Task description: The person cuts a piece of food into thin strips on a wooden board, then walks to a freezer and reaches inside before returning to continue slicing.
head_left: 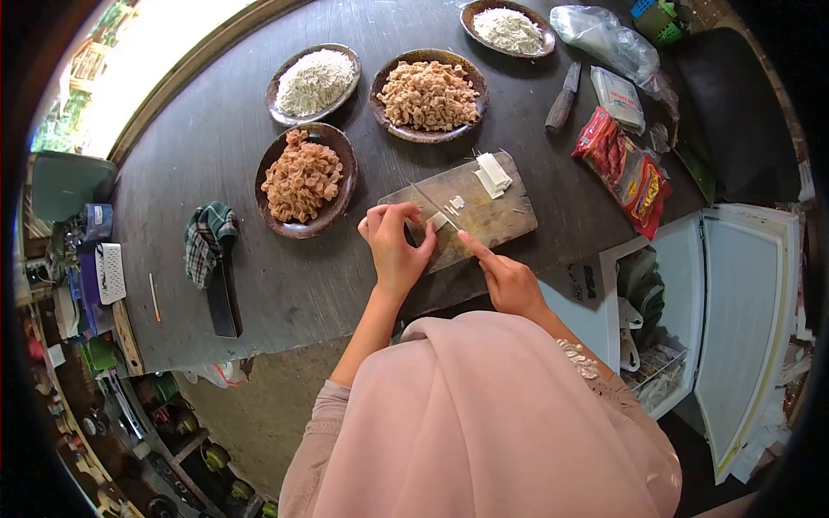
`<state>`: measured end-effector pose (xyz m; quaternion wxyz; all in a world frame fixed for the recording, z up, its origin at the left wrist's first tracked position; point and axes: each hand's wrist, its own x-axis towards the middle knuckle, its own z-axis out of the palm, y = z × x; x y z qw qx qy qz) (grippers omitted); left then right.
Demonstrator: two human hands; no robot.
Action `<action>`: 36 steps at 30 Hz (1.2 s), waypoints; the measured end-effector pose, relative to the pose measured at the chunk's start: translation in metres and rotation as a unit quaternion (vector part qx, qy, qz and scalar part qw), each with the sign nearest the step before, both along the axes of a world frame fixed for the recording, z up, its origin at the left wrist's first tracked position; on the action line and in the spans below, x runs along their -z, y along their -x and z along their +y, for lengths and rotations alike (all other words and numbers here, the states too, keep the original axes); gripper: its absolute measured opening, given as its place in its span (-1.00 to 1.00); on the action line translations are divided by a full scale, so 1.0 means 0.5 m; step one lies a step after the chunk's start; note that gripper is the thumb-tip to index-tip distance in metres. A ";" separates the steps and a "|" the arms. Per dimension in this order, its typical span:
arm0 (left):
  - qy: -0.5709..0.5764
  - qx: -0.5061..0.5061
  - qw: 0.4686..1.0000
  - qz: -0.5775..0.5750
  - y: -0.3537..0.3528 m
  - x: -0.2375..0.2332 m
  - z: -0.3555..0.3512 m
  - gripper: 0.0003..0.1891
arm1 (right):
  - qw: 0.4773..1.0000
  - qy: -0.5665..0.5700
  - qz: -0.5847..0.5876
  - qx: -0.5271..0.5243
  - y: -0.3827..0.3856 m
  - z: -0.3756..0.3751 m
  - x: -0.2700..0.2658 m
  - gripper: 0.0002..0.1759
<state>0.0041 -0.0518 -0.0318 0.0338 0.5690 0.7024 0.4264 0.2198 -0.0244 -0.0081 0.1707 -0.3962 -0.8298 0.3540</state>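
A small white piece (439,222) lies near the left end of a wooden cutting board (496,220) on a dark round table (216,129), pinned under the curled fingers of the left hand (393,246). The right hand (509,276) is clenched around the handle of a thin knife (436,207), index finger stretched along its back and the blade slanting across the board, its edge at the white piece. A few cut bits (455,204) sit just beyond the blade, and a stack of white strips (494,173) rests at the board's far edge.

Four brown dishes stand past the board: two heaped with tan fried chunks (302,177) (429,95) and two with pale shredded food (315,82) (508,30). A second knife with a wooden handle (561,99) lies to the right of them, near a clear plastic bag (604,39), a white packet (617,99) and red packets (626,168). A checked cloth (207,242) lies bunched at the table's left side. A white appliance door (743,328) stands open to the right.
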 end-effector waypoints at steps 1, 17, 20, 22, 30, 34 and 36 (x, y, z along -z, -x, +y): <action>-0.001 -0.001 1.000 -0.003 -0.001 -0.001 0.001 -0.61 | 1.000 0.016 -0.009 -0.005 0.000 0.002 0.003 -0.28; 0.015 -0.080 0.995 0.054 -0.010 -0.002 0.007 -0.45 | 0.985 0.121 0.113 -0.053 -0.023 0.066 0.020 -0.31; 0.009 -0.032 0.986 -0.161 -0.023 0.012 0.007 -0.38 | 0.978 0.202 0.024 -0.050 -0.056 0.095 -0.046 -0.34; 0.021 -0.061 0.993 -0.099 -0.044 0.012 0.005 -0.38 | 0.979 0.186 0.053 -0.059 -0.080 0.109 -0.035 -0.34; 0.029 -0.075 0.993 -0.091 -0.161 0.001 0.044 -0.39 | 0.975 0.130 0.141 -0.114 -0.170 0.164 0.004 -0.30; 0.031 -0.088 0.995 -0.027 -0.221 0.003 0.076 -0.41 | 0.978 0.105 0.132 -0.120 -0.217 0.198 -0.006 -0.23; 0.028 -0.105 0.994 -0.018 -0.243 0.004 0.084 -0.41 | 0.978 0.151 0.100 -0.108 -0.242 0.213 -0.004 -0.21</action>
